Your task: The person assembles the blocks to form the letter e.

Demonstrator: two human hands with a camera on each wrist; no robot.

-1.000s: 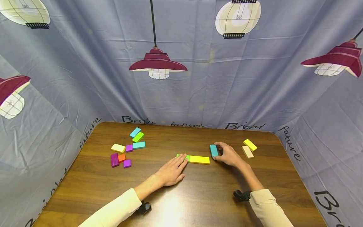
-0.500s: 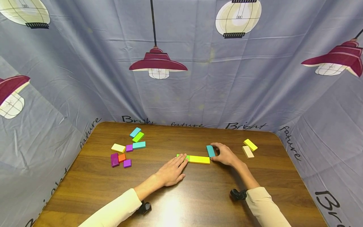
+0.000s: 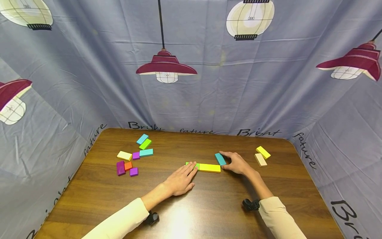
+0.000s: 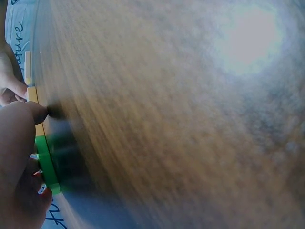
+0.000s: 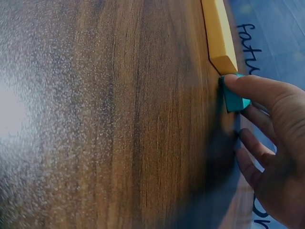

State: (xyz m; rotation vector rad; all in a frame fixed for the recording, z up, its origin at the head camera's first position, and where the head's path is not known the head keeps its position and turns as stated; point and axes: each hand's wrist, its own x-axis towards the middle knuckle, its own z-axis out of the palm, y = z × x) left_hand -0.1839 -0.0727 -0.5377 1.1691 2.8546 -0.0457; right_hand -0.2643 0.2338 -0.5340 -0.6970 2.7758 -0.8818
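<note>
In the head view my left hand (image 3: 180,180) lies with extended fingers on a green block (image 3: 191,164), covering part of it. A yellow block (image 3: 210,168) lies end to end with the green one. My right hand (image 3: 237,163) pinches a teal block (image 3: 220,159) between thumb and fingertips. That block sits slanted beside the yellow block's right end. In the right wrist view the thumb presses the near end of the teal block (image 5: 233,98), close to the end of the yellow block (image 5: 221,40). The left wrist view shows the green block (image 4: 46,164) under the left fingers.
Toward the left of the wooden table (image 3: 209,212) are several loose blocks, among them a magenta block (image 3: 120,168), an orange block (image 3: 128,166) and a turquoise block (image 3: 146,152). At the right lie a yellow block (image 3: 263,152) and a cream block (image 3: 261,160). A patterned curtain (image 3: 185,106) surrounds the table.
My right hand has moved left with the teal block, up to the yellow block's end. The teal block has turned to a steeper slant. The left hand has stayed in place.
</note>
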